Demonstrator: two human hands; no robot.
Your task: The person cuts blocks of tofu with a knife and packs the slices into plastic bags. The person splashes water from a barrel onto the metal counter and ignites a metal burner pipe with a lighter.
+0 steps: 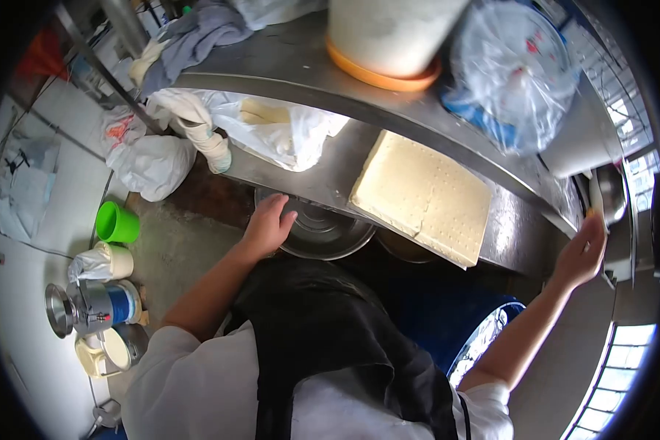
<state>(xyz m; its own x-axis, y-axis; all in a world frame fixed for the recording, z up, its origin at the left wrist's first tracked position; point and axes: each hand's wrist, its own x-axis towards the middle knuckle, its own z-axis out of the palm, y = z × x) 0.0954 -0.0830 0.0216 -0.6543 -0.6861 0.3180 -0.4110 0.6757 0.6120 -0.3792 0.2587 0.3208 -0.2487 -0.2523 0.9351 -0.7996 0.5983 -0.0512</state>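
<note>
My left hand [269, 226] hovers by the front edge of the lower metal shelf, above a round metal basin [319, 227]. Its thumb stands apart from the fingers and it holds nothing. Far to the right, my right hand [583, 253] is raised beside the end of the shelves with its fingers together. A small orange bit shows at the fingertips, below a narrow pale piece; what it belongs to I cannot make out. Between the hands, a thick pale-yellow slab [423, 198] dotted with small holes rests on the lower shelf, its front corner overhanging the edge.
A white plastic bag [282, 136] with pale pieces lies on the lower shelf. Above, the upper shelf [286, 77] carries a white bucket [389, 37] and a plastic-wrapped container [517, 73]. A green cup [117, 222] stands at left; a blue drum [425, 315] is below right.
</note>
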